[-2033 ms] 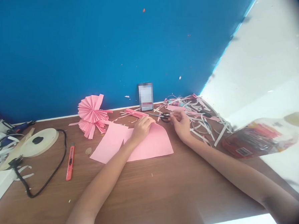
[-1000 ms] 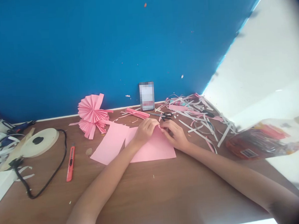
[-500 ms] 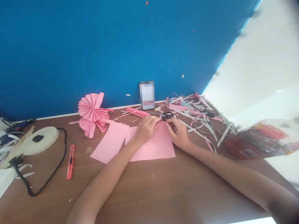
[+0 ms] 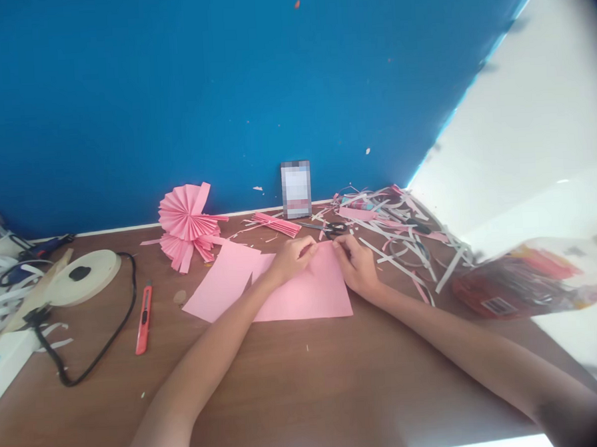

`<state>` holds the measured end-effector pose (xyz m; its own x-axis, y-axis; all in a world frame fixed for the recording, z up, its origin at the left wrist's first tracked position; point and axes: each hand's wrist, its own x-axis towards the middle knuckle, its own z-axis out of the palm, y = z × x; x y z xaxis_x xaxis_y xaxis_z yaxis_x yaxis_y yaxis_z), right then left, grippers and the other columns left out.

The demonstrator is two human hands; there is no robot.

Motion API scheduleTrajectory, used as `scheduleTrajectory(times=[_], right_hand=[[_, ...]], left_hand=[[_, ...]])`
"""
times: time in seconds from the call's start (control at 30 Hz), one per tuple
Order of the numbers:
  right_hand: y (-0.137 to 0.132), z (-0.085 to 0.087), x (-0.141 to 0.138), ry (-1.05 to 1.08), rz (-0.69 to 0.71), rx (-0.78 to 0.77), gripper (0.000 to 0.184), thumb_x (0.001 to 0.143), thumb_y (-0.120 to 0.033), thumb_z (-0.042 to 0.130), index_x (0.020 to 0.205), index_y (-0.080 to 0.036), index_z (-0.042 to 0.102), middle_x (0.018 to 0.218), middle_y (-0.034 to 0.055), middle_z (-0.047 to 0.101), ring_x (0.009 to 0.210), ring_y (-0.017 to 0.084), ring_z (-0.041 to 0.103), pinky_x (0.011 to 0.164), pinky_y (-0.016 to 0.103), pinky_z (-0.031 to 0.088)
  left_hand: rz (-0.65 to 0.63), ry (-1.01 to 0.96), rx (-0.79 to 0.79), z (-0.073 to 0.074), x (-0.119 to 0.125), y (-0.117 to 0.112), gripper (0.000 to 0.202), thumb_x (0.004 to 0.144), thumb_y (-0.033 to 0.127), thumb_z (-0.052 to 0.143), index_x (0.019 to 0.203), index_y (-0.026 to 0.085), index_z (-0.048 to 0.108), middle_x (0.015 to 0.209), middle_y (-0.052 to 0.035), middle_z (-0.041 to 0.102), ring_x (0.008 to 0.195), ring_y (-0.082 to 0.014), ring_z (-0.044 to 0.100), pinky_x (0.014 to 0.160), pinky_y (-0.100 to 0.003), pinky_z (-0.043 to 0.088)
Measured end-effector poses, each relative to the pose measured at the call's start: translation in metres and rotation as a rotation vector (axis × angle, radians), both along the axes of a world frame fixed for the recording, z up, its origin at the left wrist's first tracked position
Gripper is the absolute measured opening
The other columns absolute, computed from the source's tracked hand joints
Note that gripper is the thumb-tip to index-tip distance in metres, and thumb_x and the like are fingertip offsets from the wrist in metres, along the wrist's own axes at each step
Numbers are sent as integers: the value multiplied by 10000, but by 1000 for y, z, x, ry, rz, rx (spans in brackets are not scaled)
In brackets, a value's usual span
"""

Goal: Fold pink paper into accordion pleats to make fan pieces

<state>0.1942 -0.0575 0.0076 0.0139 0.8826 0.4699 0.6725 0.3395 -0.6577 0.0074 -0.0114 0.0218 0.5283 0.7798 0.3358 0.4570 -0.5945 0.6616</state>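
Observation:
A pink sheet of paper point(image 4: 307, 296) lies flat on the brown table, its far edge pinched by both hands. My left hand point(image 4: 294, 258) is closed on that edge near its middle, with the fingers curled. At the far right corner my right hand point(image 4: 357, 264) holds the same edge between thumb and fingers. A narrow strip along the far edge seems slightly raised between them. Another pink sheet point(image 4: 222, 281) lies to the left, partly under my left forearm. Just beyond the hands are black-handled scissors point(image 4: 335, 229) and a pleated pink paper strip point(image 4: 277, 224).
Pink paper fans point(image 4: 188, 216) stand against the blue wall, left of a propped phone point(image 4: 296, 190). Paper scraps point(image 4: 403, 218) are heaped at the back right, near a plastic bag point(image 4: 506, 286). A red cutter point(image 4: 144, 319), a black cable point(image 4: 128, 317) and a tape roll point(image 4: 101, 270) lie left.
My left fingers have curled from lying flatter into a pinch on the paper's far edge. The right thumb and fingers have closed together at the corner. The view has shifted slightly.

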Motion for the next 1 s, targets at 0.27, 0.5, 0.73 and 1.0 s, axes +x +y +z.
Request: scheduleTrajectory(times=[0.27,0.5,0.73,1.0], right_hand=[[1,2,-1,-75,-66,-45,256,963,-379,329,942,-221,530,750,29,637,655,192,596,596,276,348],[4,1,-3,-148,-62,-49,181,940,-322,311,923,-214,455,716,29,591,612,202,569,567,285,317],[6,1,-3,-131,-30,-45,59,872,-251,354,881,-226,406,669,2,535,548,183,520,555,282,300],[10,1,-1,-14,6,-55,24,837,-229,385,816,-238,377,606,-38,448,517,157,464,554,275,289]], left_hand=[[-27,-9,-48,4,0,1,252,941,314,397,781,184,541,697,30,564,657,-116,519,644,-232,361],[-33,2,-68,3,0,1,256,937,323,400,759,186,524,699,33,560,650,-115,508,632,-230,348],[-44,-19,-61,3,1,0,260,937,318,404,755,182,530,701,31,563,658,-112,507,640,-228,347],[-59,-11,-61,6,2,-2,221,918,263,407,758,178,533,674,39,544,639,-106,495,631,-222,340]])
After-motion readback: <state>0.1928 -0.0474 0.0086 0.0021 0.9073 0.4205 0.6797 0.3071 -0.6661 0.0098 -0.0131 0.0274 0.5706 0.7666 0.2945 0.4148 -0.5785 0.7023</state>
